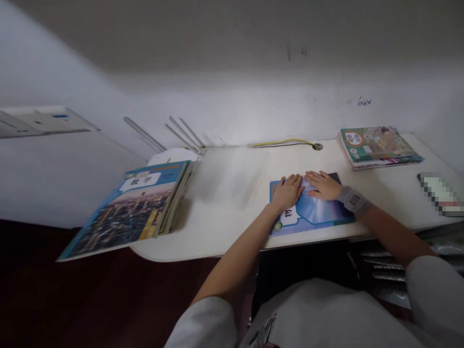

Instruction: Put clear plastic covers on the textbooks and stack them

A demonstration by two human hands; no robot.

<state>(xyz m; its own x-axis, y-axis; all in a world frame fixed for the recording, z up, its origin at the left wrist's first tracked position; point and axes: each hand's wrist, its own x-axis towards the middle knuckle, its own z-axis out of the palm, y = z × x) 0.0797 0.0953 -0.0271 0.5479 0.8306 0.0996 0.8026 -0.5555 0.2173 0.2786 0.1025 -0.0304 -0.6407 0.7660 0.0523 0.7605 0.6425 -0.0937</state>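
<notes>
A blue-covered book (319,212) lies flat near the front edge of the white desk (213,232). Its cover has a white title label and a bright blue picture, and it is turned sideways to me. My left hand (288,192) rests on the upper left part of the cover with its fingers extended. Beside it, my right hand (324,186) presses flat on the upper right part, fingers stretched out and pointing left. A grey band with a watch-like face (354,199) circles my right wrist. Parts of the cover are hidden beneath both hands.
On the left, a stack of large books (134,208) overhangs the desk edge. A smaller book stack (379,147) sits back right, above a phone-like device (442,193). Behind are a router-like white device with antennas (177,155), and a yellow cable (286,141) entering a desk hole.
</notes>
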